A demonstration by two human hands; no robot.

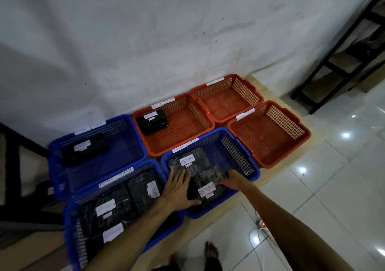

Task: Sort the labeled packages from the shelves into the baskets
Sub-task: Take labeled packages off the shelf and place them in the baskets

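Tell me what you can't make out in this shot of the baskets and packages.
- Head view: the tags on the far orange baskets are too small and blurred to read.
- The label on the package in the back blue basket is blurred.
- The left hand and right hand cover part of the near RETURN package.
- The shelves are cut off by the right edge.

Along the wall a pale wooden board (pixel 270 177) lies on the white tiled floor (pixel 333 187). Six baskets sit on the board in two rows, three blue baskets (pixel 253 173) at the left and three orange baskets (pixel 302 137) at the right. A white power strip (pixel 263 226) with a lit red switch lies on the tiles.
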